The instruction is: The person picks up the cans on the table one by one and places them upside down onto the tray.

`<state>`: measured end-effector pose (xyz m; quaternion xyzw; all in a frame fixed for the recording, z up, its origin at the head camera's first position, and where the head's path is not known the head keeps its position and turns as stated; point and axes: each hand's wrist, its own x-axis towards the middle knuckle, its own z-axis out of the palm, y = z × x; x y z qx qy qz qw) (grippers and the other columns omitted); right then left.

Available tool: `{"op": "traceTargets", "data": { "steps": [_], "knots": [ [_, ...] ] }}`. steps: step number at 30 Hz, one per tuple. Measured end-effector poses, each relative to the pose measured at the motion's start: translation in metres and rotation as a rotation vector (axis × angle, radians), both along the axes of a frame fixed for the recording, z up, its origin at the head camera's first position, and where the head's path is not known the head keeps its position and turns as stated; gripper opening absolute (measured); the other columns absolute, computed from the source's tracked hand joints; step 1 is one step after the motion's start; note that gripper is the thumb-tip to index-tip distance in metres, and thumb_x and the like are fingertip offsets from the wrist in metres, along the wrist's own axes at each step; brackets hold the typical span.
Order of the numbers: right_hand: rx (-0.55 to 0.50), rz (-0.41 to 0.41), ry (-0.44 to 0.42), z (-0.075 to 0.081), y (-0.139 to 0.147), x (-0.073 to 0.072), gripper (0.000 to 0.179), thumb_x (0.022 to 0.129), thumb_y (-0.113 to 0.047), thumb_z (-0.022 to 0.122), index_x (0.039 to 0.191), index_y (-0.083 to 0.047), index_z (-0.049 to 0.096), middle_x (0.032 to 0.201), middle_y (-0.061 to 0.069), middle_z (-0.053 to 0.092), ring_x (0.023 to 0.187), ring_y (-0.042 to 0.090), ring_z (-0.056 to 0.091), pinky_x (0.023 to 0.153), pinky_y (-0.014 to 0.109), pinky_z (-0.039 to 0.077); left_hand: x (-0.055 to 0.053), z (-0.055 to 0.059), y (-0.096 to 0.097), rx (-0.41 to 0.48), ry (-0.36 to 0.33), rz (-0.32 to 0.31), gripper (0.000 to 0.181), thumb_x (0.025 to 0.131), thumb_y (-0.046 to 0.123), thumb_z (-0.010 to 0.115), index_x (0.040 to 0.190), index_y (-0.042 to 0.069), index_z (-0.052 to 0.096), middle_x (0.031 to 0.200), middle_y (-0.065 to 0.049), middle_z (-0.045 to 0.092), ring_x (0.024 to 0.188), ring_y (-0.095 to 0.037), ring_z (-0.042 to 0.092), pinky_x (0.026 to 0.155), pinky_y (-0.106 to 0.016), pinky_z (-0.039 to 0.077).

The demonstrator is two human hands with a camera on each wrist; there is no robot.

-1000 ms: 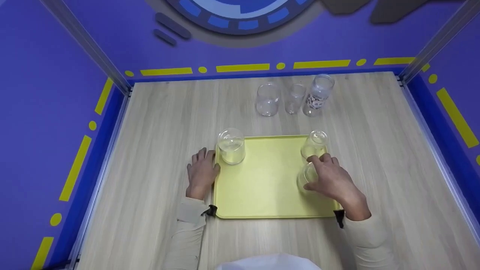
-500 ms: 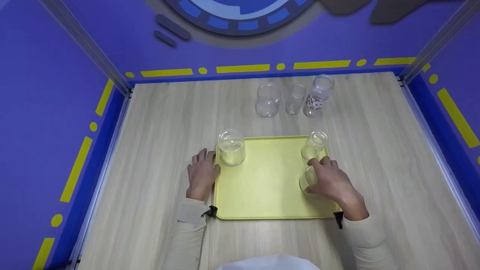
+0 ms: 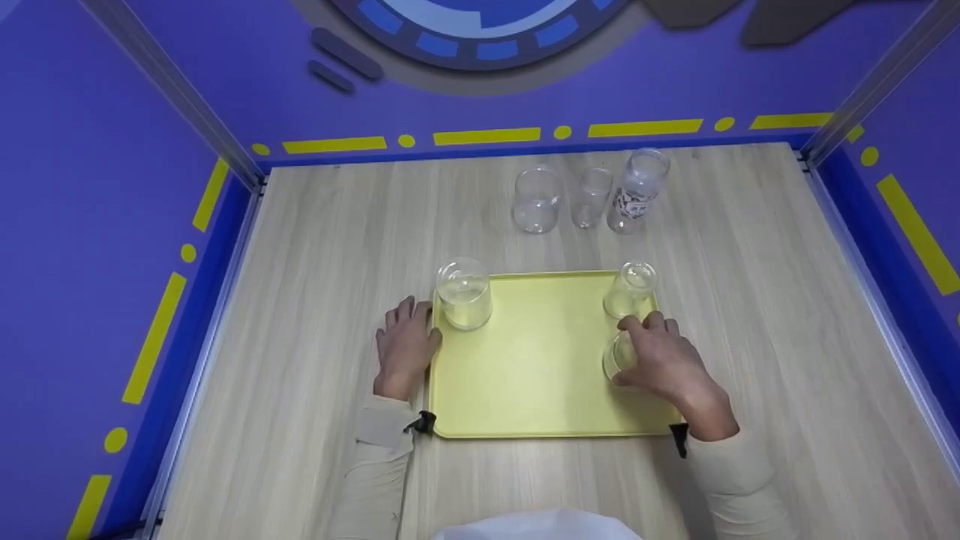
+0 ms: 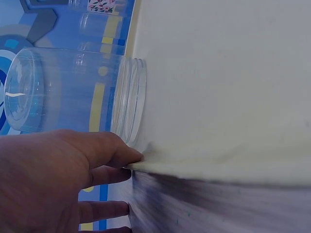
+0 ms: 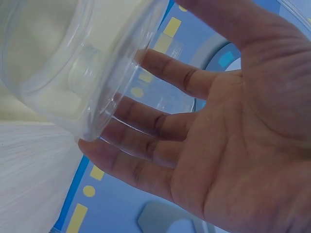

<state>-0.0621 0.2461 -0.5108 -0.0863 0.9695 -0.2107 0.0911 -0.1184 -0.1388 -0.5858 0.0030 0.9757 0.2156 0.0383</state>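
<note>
A yellow tray (image 3: 540,375) lies on the table. At its left edge my left hand (image 3: 405,346) rests, the thumb (image 4: 114,148) touching the rim and the other fingers straight beside it. Close to that hand a large clear jar (image 3: 464,296) stands mouth down in the tray's far left corner, its threaded neck against the tray. Over the tray's right side my right hand (image 3: 664,356) grips a clear jar (image 3: 619,352) by its upper end, thumb on one side and fingers on the other; the hand hides part of it. Just beyond stands another clear jar (image 3: 628,289), narrower.
Behind the tray stand a wide clear jar (image 3: 537,201), a slim clear container (image 3: 591,199) and a tall clear container (image 3: 637,191) with a patterned label. Blue panels (image 3: 480,105) border the wooden table (image 3: 337,225) at the back and sides.
My right hand has shifted the gripped jar slightly to the right on the tray, and in the last half second it barely moves. The left hand stays at the tray's edge.
</note>
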Motion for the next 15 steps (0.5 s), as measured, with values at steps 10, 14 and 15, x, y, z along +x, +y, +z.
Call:
{"op": "traceTargets", "data": {
  "steps": [10, 14, 15],
  "knots": [
    [-0.006, -0.002, -0.014, 0.0001, 0.0017, -0.0012, 0.075, 0.072, -0.027, 0.099, 0.129, 0.003, 0.061, 0.116, 0.032, 0.053, 0.101, 0.051, 0.054, 0.073, 0.061, 0.052, -0.0002, -0.0004, -0.0002, -0.004, -0.010, 0.005, 0.048, 0.099, 0.024, 0.063, 0.145, 0.010, 0.060, 0.160, -0.020, 0.044, 0.142, -0.045, 0.041, 0.103, -0.071, 0.041],
    [-0.006, -0.017, -0.008, 0.0004, 0.0022, -0.0030, 0.073, 0.075, -0.031, 0.097, 0.129, 0.003, 0.061, 0.117, 0.033, 0.054, 0.101, 0.051, 0.054, 0.072, 0.061, 0.052, -0.0014, -0.0013, 0.0001, -0.006, -0.015, 0.009, 0.048, 0.099, 0.024, 0.063, 0.146, 0.010, 0.060, 0.160, -0.020, 0.043, 0.143, -0.045, 0.040, 0.103, -0.071, 0.041],
    [-0.005, -0.020, -0.008, 0.0007, 0.0021, -0.0031, 0.073, 0.076, -0.032, 0.096, 0.130, 0.002, 0.061, 0.117, 0.033, 0.054, 0.101, 0.051, 0.054, 0.072, 0.061, 0.052, -0.0014, -0.0016, 0.0002, -0.007, -0.017, 0.010, 0.049, 0.099, 0.024, 0.063, 0.146, 0.010, 0.060, 0.160, -0.020, 0.043, 0.143, -0.045, 0.040, 0.103, -0.070, 0.042]
  ]
}}
